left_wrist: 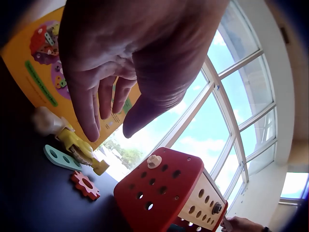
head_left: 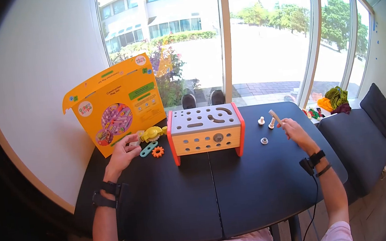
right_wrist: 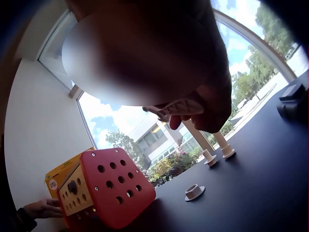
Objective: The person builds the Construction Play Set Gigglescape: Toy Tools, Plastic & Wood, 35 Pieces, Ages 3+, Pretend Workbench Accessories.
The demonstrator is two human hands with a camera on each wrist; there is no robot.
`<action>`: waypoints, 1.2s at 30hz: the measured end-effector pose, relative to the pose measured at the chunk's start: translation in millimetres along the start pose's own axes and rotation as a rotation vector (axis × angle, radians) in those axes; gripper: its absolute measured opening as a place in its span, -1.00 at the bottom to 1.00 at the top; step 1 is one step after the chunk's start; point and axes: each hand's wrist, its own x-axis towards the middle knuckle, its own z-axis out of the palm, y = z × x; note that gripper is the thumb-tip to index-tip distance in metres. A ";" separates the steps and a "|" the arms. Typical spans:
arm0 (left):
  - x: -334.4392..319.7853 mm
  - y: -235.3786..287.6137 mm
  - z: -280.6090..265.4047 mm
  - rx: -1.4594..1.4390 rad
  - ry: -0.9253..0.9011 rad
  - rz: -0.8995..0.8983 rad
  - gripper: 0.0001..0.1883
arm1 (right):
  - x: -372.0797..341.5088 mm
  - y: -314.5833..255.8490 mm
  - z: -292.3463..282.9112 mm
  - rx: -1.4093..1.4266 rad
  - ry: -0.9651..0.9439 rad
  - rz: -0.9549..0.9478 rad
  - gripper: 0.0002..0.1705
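My right hand (head_left: 294,130) grips a pale beige toy tool (head_left: 274,116), its long part pointing up and away; the fingers hide much of it. Two pale toy bolts (head_left: 261,121) and a flanged nut (head_left: 264,141) stand on the table near that hand. My left hand (head_left: 123,154) hovers with thumb and fingers apart, holding nothing, beside yellow toy pieces (head_left: 152,134). Below these lie a teal strip with holes (head_left: 148,149) and an orange gear (head_left: 158,151). Between the hands stands a wooden toy workbench (head_left: 193,144) with red sides and a grey bolt (head_left: 218,138) in its front.
An orange play-set box (head_left: 119,100) stands at the back left of the black table (head_left: 178,198), behind the yellow pieces. Tall windows rise beyond the far edge. To the right is a dark chair (head_left: 355,145), with colourful items (head_left: 333,100) behind it.
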 end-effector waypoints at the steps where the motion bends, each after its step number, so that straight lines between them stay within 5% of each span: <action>1: 2.5 -4.4 -0.2 0.004 -0.006 -0.007 -0.35 | 0.7 6.3 2.7 -0.123 0.041 -0.089 -0.63; 3: 6.0 -11.1 0.4 0.012 -0.019 -0.022 -0.39 | 5.4 22.2 9.5 -0.369 0.121 -0.267 -0.74; 13: 8.0 -6.2 21.7 0.563 -0.068 0.079 -0.41 | -5.1 37.1 33.1 -0.790 0.172 -0.231 -0.85; 22: 16.3 -22.8 45.6 0.899 -0.131 0.229 -0.42 | -1.8 31.2 33.4 -0.861 0.064 -0.055 -0.75; 36: 16.4 -23.5 57.5 1.006 -0.191 0.138 -0.56 | 29.9 11.8 21.3 -0.794 0.030 -0.202 -0.62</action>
